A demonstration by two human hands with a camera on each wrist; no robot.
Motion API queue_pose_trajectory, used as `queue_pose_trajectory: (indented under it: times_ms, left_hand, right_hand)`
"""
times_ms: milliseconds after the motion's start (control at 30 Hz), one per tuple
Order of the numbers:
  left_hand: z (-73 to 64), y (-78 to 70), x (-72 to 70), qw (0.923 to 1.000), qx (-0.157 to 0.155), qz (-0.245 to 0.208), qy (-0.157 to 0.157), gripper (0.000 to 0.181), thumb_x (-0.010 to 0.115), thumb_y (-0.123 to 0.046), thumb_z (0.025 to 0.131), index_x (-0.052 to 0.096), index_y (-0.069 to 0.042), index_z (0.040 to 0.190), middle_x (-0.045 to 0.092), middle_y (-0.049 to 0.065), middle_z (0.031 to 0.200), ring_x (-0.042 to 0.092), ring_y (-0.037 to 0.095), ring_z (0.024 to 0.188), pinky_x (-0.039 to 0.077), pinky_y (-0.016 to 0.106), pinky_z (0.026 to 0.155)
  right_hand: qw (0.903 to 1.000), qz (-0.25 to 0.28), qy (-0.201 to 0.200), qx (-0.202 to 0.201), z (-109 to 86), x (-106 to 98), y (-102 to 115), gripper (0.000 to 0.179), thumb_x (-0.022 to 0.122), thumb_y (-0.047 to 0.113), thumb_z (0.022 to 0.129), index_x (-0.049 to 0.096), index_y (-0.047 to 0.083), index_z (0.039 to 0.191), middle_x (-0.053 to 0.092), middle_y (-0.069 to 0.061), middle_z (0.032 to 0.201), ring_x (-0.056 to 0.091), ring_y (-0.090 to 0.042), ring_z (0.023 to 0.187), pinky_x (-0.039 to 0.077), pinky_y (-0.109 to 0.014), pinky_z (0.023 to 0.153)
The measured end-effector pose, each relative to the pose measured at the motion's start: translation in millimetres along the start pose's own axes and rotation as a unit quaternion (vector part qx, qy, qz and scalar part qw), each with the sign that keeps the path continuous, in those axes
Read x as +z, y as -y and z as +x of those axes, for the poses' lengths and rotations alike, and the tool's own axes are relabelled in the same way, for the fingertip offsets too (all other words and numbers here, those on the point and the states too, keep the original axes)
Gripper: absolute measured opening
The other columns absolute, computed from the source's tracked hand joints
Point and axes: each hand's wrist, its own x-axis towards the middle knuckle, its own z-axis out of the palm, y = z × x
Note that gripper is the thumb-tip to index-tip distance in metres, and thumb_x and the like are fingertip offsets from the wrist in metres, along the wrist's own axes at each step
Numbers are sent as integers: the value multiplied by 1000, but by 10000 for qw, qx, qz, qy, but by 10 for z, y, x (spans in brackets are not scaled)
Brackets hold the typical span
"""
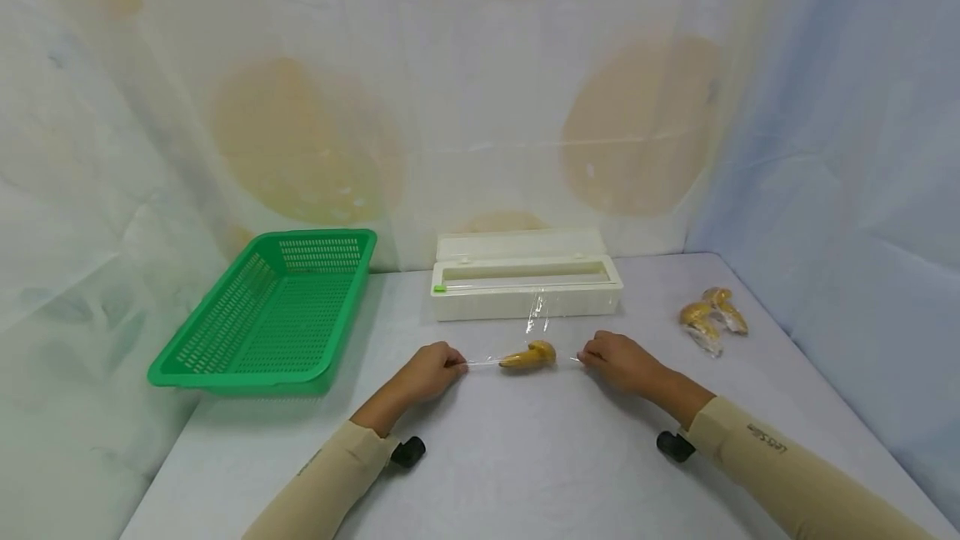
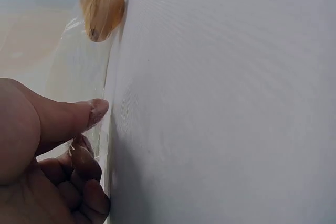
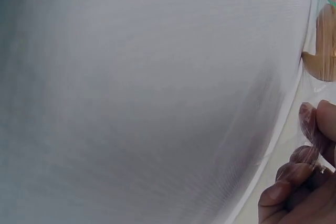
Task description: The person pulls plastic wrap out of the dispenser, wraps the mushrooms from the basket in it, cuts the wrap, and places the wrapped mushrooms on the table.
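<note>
In the head view, a yellow-brown, mushroom-shaped piece (image 1: 528, 356) lies in a strip of clear cling film (image 1: 483, 363) in front of the white box. My left hand (image 1: 431, 371) pinches the film's left end between thumb and fingers. On the other side, my right hand (image 1: 621, 363) pinches the right end. The film is stretched between both hands, with the piece in the middle. The left wrist view shows the rounded piece (image 2: 103, 11) beyond my thumb; the right wrist view shows part of it (image 3: 326, 51), cut off by the frame edge.
A white film dispenser box (image 1: 525, 304) stands at the back with its lid raised, film hanging over its front. At left is a green plastic basket (image 1: 330, 357). Two film-wrapped yellow pieces (image 1: 699, 320) lie at the right. Plastic sheeting walls the white table.
</note>
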Motion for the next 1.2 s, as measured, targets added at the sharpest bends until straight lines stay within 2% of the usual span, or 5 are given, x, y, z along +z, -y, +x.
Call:
queue_pose_trajectory:
  times_ms: [300,433,600,833,1200]
  left_hand:
    - [-7,12,2,9968,483,-152,-622,14,61,-14,96,70,-7,88,51,3,97,48,23,94,41,39,80]
    - [5,-16,-21,9936,535,-188,-976,17,60,-13,94,69,-10,79,53,5,98,47,29,99,39,43,85]
    - [88,-26,-17,9930,78,-511,-1064,20,57,-12,92,69,-7,76,57,5,90,51,24,89,42,39,79]
    - [246,-29,-16,9915,-789,-615,-826,28,48,-24,101,67,-7,90,57,3,82,50,20,77,43,37,69]
    - [482,-32,-97,9910,-1230,-11,-530,31,50,-30,100,63,-9,81,52,3,70,49,19,66,40,34,58]
  right_hand:
    - [9983,-174,-563,-1,-4,-24,3,26,57,25,99,71,11,82,49,-2,92,47,-18,84,41,-37,74]
    - [9970,-99,-769,46,40,-60,5,30,56,26,100,66,11,76,50,-1,88,47,-19,80,41,-37,71]
    - [9957,427,-632,519,154,-81,-10,40,47,35,104,56,11,73,47,1,66,43,-15,62,37,-32,58]
    - [9918,540,-515,1034,324,-105,-103,48,48,41,102,48,13,63,42,2,59,39,-15,58,34,-31,54]
    - [9854,361,-104,1661,555,-122,-205,51,53,42,99,42,16,56,35,4,54,35,-13,52,30,-28,50]
